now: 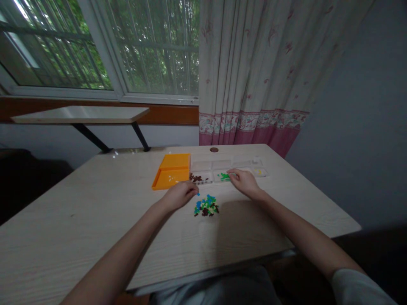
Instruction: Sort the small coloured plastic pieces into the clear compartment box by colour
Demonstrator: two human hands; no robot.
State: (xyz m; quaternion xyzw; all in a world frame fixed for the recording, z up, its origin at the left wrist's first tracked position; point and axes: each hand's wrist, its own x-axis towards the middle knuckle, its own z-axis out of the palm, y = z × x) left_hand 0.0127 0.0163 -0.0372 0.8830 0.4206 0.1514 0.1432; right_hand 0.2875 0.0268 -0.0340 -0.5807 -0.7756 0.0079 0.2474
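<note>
See the roundish heap of small blue, green and brown pieces (207, 206) on the pale wood-grain table (178, 250), just right of the left hand (181, 196), farther from the right hand (245, 182) at the clear plastic tray (221, 163), but cannot tell either curled grip's opening or hold.

At far left I have a window (101, 46) with leaves (159, 63) behind it. Right of it I see a flowered curtain (254, 63), pink along the bottom, and then a plain wall (365, 127). A shelf (82, 113) on black legs (91, 137) stands on the table (79, 220), far left; near the far edge I make out a round brown spot (214, 149).
</note>
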